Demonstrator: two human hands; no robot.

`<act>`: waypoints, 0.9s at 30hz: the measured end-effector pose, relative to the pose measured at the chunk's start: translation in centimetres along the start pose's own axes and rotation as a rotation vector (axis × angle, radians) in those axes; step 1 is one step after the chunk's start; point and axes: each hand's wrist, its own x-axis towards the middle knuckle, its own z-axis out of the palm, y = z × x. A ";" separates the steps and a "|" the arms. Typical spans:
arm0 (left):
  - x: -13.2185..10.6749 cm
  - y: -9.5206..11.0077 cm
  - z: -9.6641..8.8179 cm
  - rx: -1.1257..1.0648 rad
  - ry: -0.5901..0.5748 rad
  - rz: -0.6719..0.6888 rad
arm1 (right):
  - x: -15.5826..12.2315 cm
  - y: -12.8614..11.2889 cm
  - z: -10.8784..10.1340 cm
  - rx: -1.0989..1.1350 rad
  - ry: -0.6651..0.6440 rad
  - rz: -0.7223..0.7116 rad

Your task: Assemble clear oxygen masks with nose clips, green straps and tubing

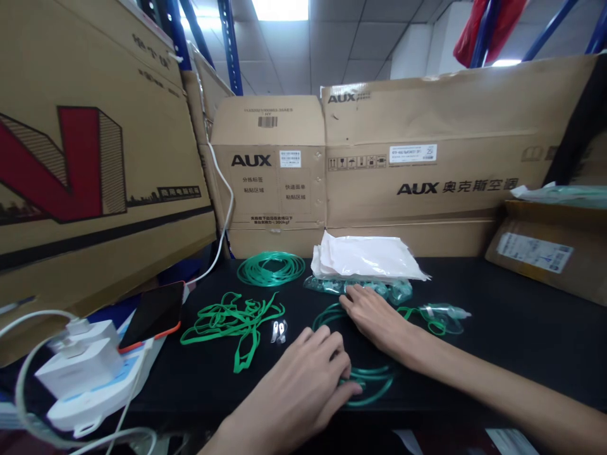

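Head view: left hand point(306, 376) on green tubing point(374, 371) near table's front edge point(422, 409).

Over on the left, a dark-screened phone point(154, 313) lies by a white power strip point(97, 401) — AUX cardboard point(370, 199) lines the back, red cloth point(493, 28) hanging overhead.

on the worktop point(535, 316), a tubing coil point(258, 278) lies behind straps point(241, 318), with clips point(274, 332) right of the straps; farther right, packets point(370, 256) rest on plastic bags point(332, 285) before the cartons point(370, 208), held tubing point(372, 373) before the bags.
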 end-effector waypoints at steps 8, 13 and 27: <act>-0.2 1.5 1.9 0.043 0.159 -0.094 | -1.7 -0.5 -0.4 0.200 0.088 0.074; -0.2 1.2 4.6 -0.015 0.280 -0.060 | -2.5 -1.9 -3.3 0.378 0.017 0.014; -0.5 0.7 5.2 -0.117 0.343 -0.013 | -8.6 2.3 -5.1 0.235 0.252 0.114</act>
